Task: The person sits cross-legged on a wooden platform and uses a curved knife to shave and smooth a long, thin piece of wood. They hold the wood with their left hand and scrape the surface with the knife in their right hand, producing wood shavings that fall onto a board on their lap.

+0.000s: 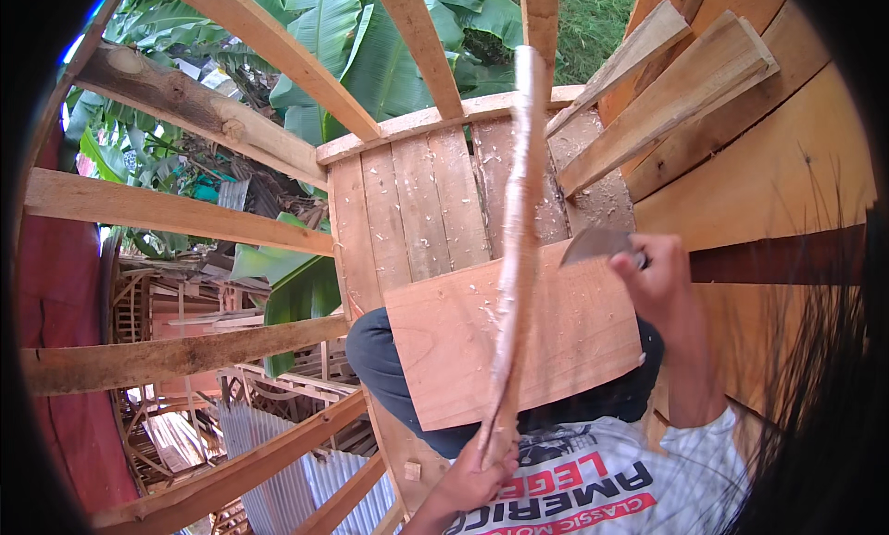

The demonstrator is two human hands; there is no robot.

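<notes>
My left hand (477,479) is wrapped round the lower end of a long, slightly curved strip of wood (519,248). The strip stands up in front of me, its far end reaching past the railing, with a pale, freshly cut look along one edge. In my right hand (659,280) is a knife (595,245) with a broad, curved dark blade. Its blade points left toward the strip, and a gap shows between them. Across my lap lies a flat wooden board (454,350), sprinkled with a few shavings, behind the strip.
Shavings lie scattered on the plank floor (412,197). Wooden railing slats (176,211) surround me on the left and ahead. Two loose planks (671,100) lean at the far right beside a wooden wall (787,155). Banana leaves (315,26) and corrugated sheets (269,470) show beyond the railing.
</notes>
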